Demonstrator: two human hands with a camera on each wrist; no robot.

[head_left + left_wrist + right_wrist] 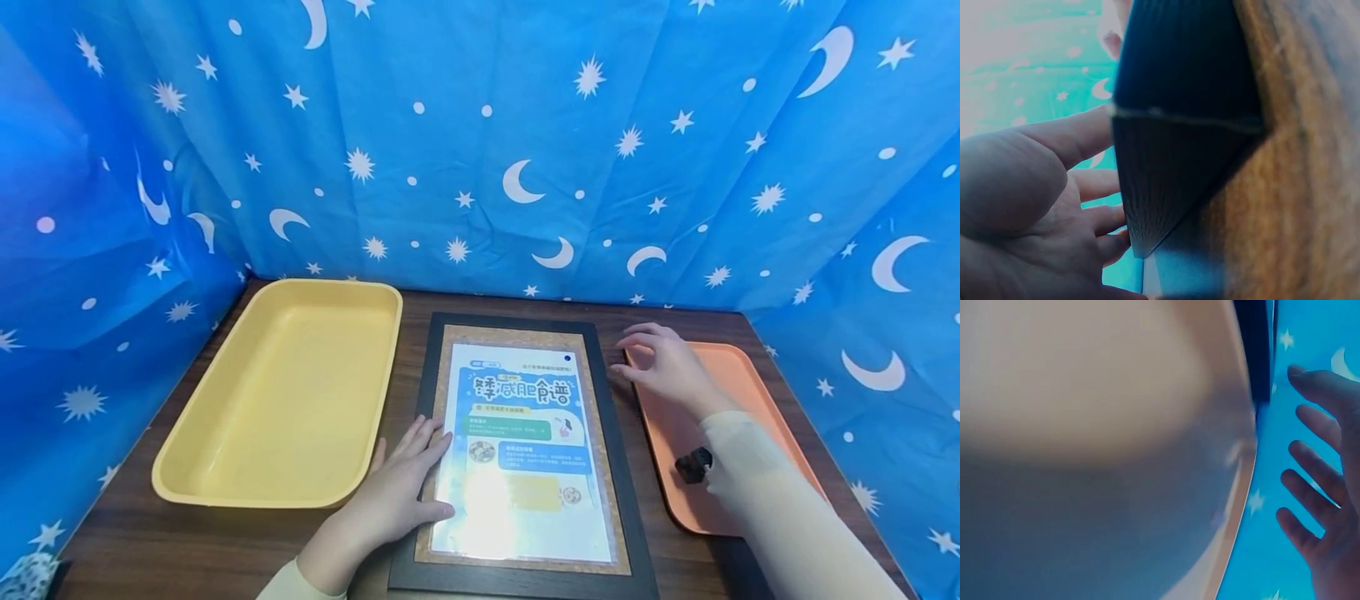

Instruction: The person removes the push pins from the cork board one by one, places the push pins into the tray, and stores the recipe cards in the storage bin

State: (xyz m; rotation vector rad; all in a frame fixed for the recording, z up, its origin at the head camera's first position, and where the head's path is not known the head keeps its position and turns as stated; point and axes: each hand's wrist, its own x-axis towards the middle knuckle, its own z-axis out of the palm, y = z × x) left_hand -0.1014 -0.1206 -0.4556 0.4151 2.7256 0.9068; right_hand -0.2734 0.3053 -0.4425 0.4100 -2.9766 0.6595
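Note:
A black picture frame (pixel 517 579) with a cork-coloured inner border lies flat on the table, and a printed sheet (pixel 525 492) in a glossy clear sleeve sits inside it. At the frame's left side is my left hand (pixel 397 492), fingers spread and relaxed, with thumb and fingertips reaching over the edge. In the left wrist view, the frame's dark corner (pixel 1179 156) stands beside the thumb and fingers. My right hand (pixel 663 367) is over the far left corner of the orange tray (pixel 731 367), its fingers loosely bent and holding nothing.
A deep yellow basin (pixel 285 400) stands on the dark wooden table (pixel 255 550) at left. A small black device (pixel 693 465) is at my right wrist. Blue star-and-moon cloth (pixel 480 150) hangs behind and at both sides. Glare whitens the sheet's lower part.

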